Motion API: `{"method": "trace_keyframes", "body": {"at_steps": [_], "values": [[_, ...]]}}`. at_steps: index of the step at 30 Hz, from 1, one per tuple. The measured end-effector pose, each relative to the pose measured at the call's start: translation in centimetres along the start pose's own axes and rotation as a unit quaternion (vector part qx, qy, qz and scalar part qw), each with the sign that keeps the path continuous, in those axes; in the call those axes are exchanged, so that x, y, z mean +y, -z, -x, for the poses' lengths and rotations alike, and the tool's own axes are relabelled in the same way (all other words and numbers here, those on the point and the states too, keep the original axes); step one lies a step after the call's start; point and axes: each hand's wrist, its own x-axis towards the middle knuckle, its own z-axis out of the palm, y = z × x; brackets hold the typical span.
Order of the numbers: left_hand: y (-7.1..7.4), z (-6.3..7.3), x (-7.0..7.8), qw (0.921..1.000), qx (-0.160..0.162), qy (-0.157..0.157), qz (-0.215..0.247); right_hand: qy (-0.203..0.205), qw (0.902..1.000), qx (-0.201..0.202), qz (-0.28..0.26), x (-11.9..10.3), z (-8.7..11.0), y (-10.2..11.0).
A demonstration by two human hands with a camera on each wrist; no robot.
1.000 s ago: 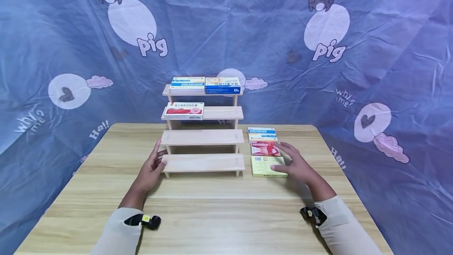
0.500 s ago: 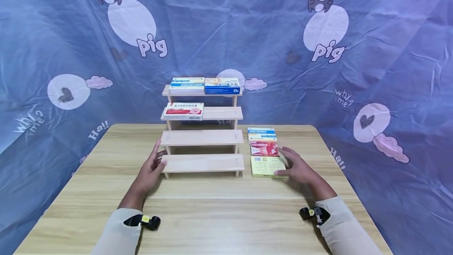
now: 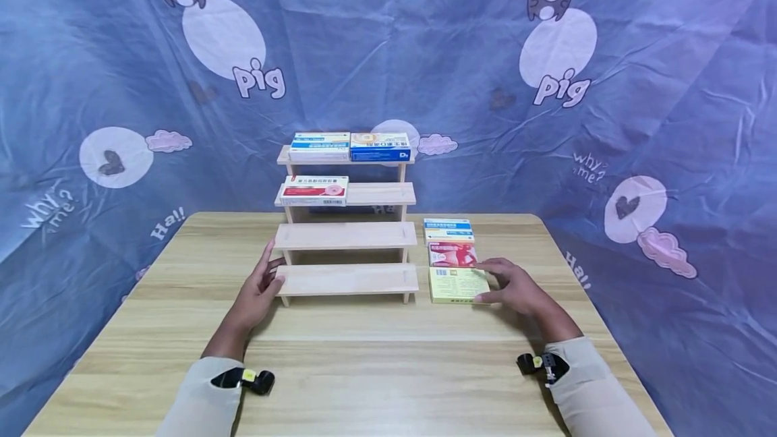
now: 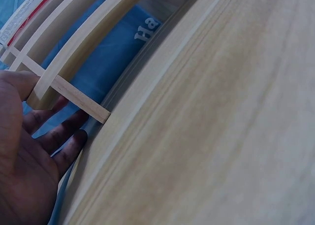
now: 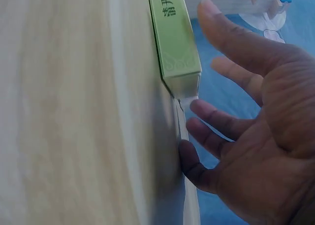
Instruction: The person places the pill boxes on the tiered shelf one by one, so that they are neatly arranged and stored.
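Note:
A four-step wooden display stand (image 3: 346, 280) stands on the table. My left hand (image 3: 256, 297) holds it at the left end of the lowest step; in the left wrist view the thumb lies over the board, with the other fingers bent below and behind it. To the stand's right, my right hand (image 3: 517, 290) hovers at the right edge of a yellow-green medicine box (image 3: 459, 285), thumb and fingers spread with nothing between them. Its index fingertip is near the corner of a red medicine box (image 3: 452, 255). The right wrist view shows the green end (image 5: 179, 43) of the near box beside the thumb.
A blue-and-white box (image 3: 448, 229) lies behind the red one. On the top step sit another blue-and-white box (image 3: 320, 146) and a vitamin D box (image 3: 380, 152); a white-and-red box (image 3: 315, 190) occupies the step below. A printed blue cloth (image 3: 388, 86) hangs behind the table.
My right hand has drawn slightly nearer and lower, its fingers sliding from beside the red box toward the yellow-green one. The left hand keeps its place on the stand.

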Motion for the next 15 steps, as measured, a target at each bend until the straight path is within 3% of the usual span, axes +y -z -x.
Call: {"method": "trace_keyframes", "body": {"at_steps": [9, 15], "values": [[-0.21, -0.1, 0.09, 0.9999, 0.005, -0.01, -0.004, -0.028, 0.999, -0.029, 0.017, -0.23, 0.32, 0.24], [-0.12, 0.0, 0.3, 0.9999, 0.005, -0.008, -0.011, -0.014, 0.9984, -0.036, 0.041, -0.08, 0.31, 0.42]]}}
